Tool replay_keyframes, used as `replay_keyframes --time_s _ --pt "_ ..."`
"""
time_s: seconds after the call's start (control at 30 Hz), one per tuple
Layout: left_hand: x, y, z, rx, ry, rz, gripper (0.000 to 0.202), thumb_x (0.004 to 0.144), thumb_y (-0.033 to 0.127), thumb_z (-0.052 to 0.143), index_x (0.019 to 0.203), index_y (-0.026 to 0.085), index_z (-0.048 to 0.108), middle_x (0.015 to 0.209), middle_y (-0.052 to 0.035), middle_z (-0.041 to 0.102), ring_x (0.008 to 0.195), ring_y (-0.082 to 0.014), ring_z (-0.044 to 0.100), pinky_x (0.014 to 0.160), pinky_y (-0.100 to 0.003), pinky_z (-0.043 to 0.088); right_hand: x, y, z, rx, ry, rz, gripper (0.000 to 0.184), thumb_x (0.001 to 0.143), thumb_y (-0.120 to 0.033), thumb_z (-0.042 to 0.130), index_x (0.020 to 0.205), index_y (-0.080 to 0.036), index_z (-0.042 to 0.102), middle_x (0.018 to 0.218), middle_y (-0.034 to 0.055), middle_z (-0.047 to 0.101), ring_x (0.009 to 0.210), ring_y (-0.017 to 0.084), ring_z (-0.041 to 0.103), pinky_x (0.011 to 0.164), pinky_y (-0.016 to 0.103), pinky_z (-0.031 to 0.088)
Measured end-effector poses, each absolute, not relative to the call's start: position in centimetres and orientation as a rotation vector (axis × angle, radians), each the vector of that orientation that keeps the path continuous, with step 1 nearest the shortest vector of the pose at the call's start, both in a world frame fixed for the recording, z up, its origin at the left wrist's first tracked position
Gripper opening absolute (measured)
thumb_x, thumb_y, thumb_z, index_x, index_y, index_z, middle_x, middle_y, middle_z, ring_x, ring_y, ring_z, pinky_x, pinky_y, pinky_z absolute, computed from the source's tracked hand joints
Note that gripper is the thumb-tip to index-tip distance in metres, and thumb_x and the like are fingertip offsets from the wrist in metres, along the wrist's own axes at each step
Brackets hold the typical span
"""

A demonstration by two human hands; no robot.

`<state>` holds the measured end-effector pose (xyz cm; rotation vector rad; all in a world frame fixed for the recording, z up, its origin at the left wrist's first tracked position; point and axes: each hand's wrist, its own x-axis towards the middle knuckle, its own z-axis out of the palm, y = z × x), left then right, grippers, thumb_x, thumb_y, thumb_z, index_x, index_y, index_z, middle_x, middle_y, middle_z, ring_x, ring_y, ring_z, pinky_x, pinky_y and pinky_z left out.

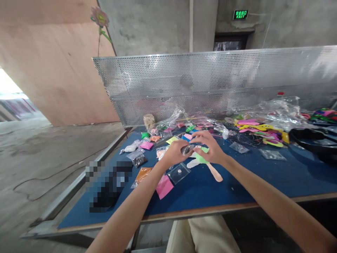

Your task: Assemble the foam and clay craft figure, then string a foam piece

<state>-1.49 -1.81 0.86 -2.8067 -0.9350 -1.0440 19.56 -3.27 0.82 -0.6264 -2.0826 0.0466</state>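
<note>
My left hand [176, 153] is closed around a small clear packet with something dark inside [186, 150]. My right hand [210, 148] is curved at the packet's right end, its thumb close against the plastic and its fingers apart above. Whether the right thumb touches the packet I cannot tell. Beneath the hands lies a light green and white flat cutout [202, 155], with a peach strip [215, 173] sticking out toward me. A clear zip bag with a white round piece [179, 171] and a pink packet [164, 187] lie close to my left forearm.
More packets, orange [143, 174], black [139, 161] and pink [146, 145], lie left on the blue table [195, 200]. Colourful cutouts [259, 128] and crumpled plastic [279, 110] pile up right, by a black strap [308, 140]. A perforated metal panel [171, 80] stands behind.
</note>
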Motion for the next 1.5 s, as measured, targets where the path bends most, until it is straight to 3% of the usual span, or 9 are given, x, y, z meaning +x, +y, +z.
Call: replay_keyframes --time_s 0.2,0.27,0.4,0.5,0.63,0.87,1.1,1.23,1.5 --pt "-2.3 -1.6 1.0 -2.976 -0.994 -1.057 0.027 0.092 0.041 0.056 0.088 0.015 0.064 0.079 -0.0027 0.067 0.069 -0.0126 0.058 0.067 -0.024 0.044 19.2 -3.5 0.1 -0.61 -2.201 -0.038 0.054 0.087 -0.042 0.066 0.137 -0.033 0.048 0.137 0.0068 0.053 0.13 0.027 0.044 0.109 0.05 0.035" --pt "-2.1 -1.8 1.1 -3.05 -0.943 -1.008 0.028 0.093 0.041 0.055 0.088 0.015 0.065 0.08 -0.0031 0.067 0.069 -0.0123 0.058 0.067 -0.024 0.043 18.9 -3.3 -0.1 -0.623 -2.164 0.008 0.047 0.088 -0.042 0.067 0.132 -0.033 0.054 0.133 0.0051 0.057 0.127 0.025 0.047 0.108 0.048 0.037" --pt "-1.7 -1.9 1.1 -3.138 -0.908 -0.948 0.034 0.085 0.049 0.064 0.086 0.015 0.066 0.075 -0.0013 0.065 0.065 -0.0115 0.055 0.063 -0.023 0.041 18.7 -2.8 -0.2 -0.62 -2.113 0.056 0.013 0.087 -0.04 0.068 0.095 -0.031 0.071 0.113 0.0016 0.067 0.109 0.023 0.057 0.099 0.044 0.043" --pt "-1.6 -1.8 1.0 -3.055 -1.04 -0.988 0.038 0.083 0.054 0.065 0.088 0.016 0.067 0.071 -0.0008 0.064 0.062 -0.0117 0.053 0.059 -0.023 0.039 18.9 -2.5 -0.2 -0.652 -2.05 0.075 0.012 0.088 -0.037 0.067 0.085 -0.026 0.07 0.096 0.0025 0.071 0.096 0.021 0.061 0.093 0.04 0.044" --pt "-1.6 -1.7 0.9 -2.964 -1.119 -1.067 0.038 0.088 0.053 0.06 0.102 0.019 0.07 0.081 -0.0028 0.07 0.07 -0.0142 0.06 0.067 -0.025 0.043 19.1 -2.4 -0.4 -0.701 -1.958 0.138 0.013 0.092 -0.035 0.062 0.085 -0.024 0.066 0.089 0.0026 0.069 0.087 0.019 0.06 0.086 0.036 0.045" --pt "-1.6 -2.3 1.2 -3.229 -1.103 -1.095 0.037 0.095 0.047 0.05 0.093 0.017 0.07 0.081 -0.0047 0.072 0.068 -0.0143 0.066 0.067 -0.024 0.05 18.9 -2.5 0.1 -0.782 -2.045 0.402 0.02 0.093 -0.038 0.057 0.082 -0.021 0.059 0.078 0.0009 0.063 0.072 0.016 0.056 0.068 0.028 0.043" --pt "-1.3 -2.1 0.6 -3.587 -1.166 -1.263 0.036 0.094 0.047 0.051 0.104 0.016 0.069 0.095 -0.0072 0.073 0.082 -0.0183 0.071 0.069 -0.028 0.058 19.6 -2.7 0.8 -0.808 -2.092 0.584 0.022 0.094 -0.037 0.053 0.083 -0.02 0.058 0.076 0.0005 0.063 0.072 0.015 0.058 0.068 0.027 0.043" --pt "-1.2 -1.8 0.5 -3.431 -1.166 -1.315 0.037 0.09 0.048 0.057 0.108 0.017 0.069 0.096 -0.0077 0.072 0.079 -0.0171 0.068 0.065 -0.027 0.056 20.7 -2.1 0.4 -0.791 -2.15 0.63 0.022 0.094 -0.039 0.052 0.088 -0.02 0.06 0.082 0.0018 0.064 0.075 0.016 0.057 0.067 0.027 0.043" --pt "-1.9 -1.5 1.1 -3.044 -1.16 -1.317 0.032 0.092 0.045 0.056 0.093 0.017 0.073 0.076 -0.0032 0.07 0.062 -0.0114 0.055 0.059 -0.024 0.041 20.8 -1.5 -0.1 -0.906 -2.091 0.482 0.022 0.093 -0.04 0.054 0.086 -0.02 0.063 0.08 0.0017 0.067 0.074 0.016 0.059 0.065 0.026 0.041"
